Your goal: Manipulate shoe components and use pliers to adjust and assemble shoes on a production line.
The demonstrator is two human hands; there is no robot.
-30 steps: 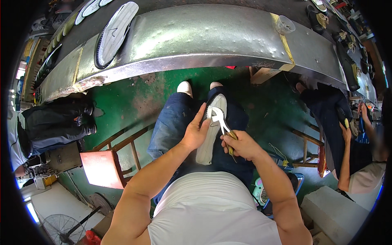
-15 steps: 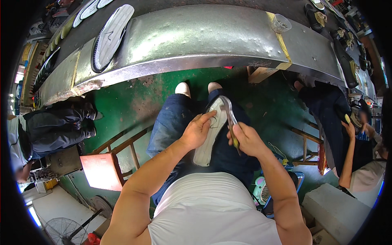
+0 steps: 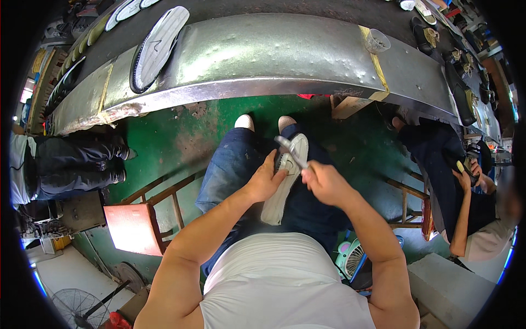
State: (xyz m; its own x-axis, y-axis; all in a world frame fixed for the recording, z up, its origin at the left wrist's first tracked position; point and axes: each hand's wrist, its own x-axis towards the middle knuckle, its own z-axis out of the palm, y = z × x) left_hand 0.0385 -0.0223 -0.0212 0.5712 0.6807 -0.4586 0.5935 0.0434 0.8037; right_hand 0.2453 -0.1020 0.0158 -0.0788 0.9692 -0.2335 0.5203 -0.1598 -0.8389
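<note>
Across my thighs lies an upturned, unsoled shoe point(image 3: 278, 200) with a long pale underside, a dark pleated edge and a thin dark cord or wire loop in the middle. My left hand point(image 3: 264, 180) grips its left side, thumb over the underside. In my right hand point(image 3: 327, 183) is a metal tool that looks like lasting pincers point(image 3: 290, 149). Its silver head crosses the shoe near the far end, and my fist hides the handle. Whether the head touches the shoe, I cannot tell.
A metal-covered bench point(image 3: 246, 55) runs across the front, bearing a similar upturned shoe point(image 3: 159, 49) and a clear cup point(image 3: 377, 41). A red-topped stool point(image 3: 131, 227) stands left. A small green fan point(image 3: 350, 255) is by my right side. A co-worker's arm point(image 3: 462, 214) is at right.
The pincers have swung from upright along the shoe's right edge to slanting left across it. My left fingers have drawn back from the underside to its left side.
</note>
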